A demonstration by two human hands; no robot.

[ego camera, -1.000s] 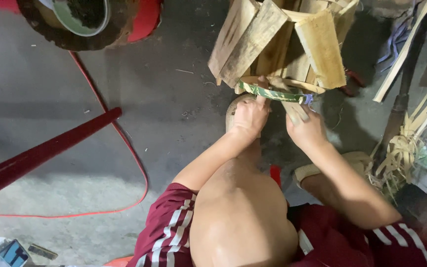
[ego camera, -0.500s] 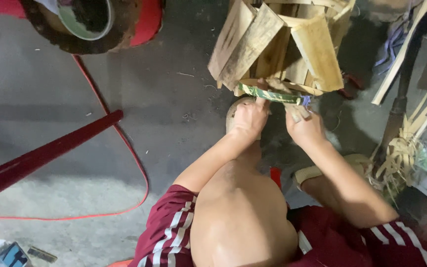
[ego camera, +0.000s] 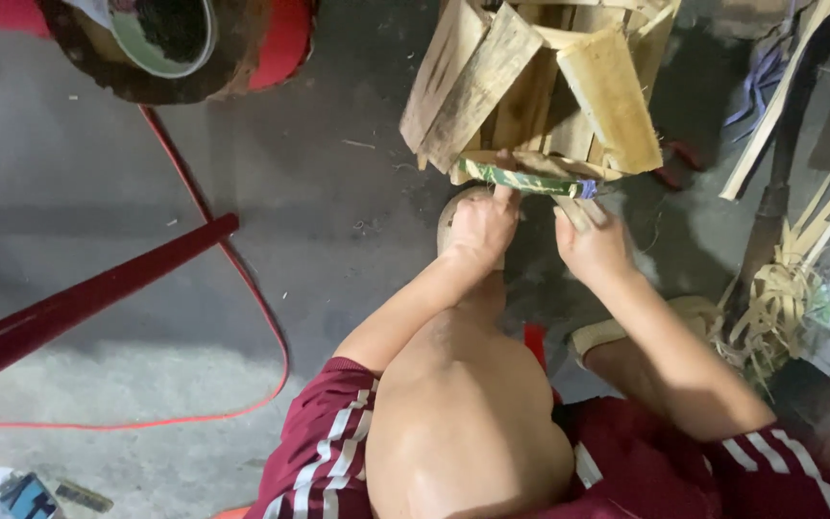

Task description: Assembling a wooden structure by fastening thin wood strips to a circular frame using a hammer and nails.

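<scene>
Crouched over the concrete floor (ego camera: 242,231), the person is keeping the left hand (ego camera: 480,226) pinched on the green bamboo strip (ego camera: 521,179) under the slatted bamboo frame (ego camera: 540,86), while the right hand (ego camera: 593,245), clamped on its end, has barely shifted.

— What is seen from above?
— A seated person's left hand (ego camera: 480,226) and right hand (ego camera: 593,245) press a green strip (ego camera: 521,180) against the base of a bamboo-slat basket (ego camera: 540,86) on the concrete floor (ego camera: 319,221).
— And nearby?
— A red hose (ego camera: 242,279), loose bamboo strips (ego camera: 780,298).
</scene>
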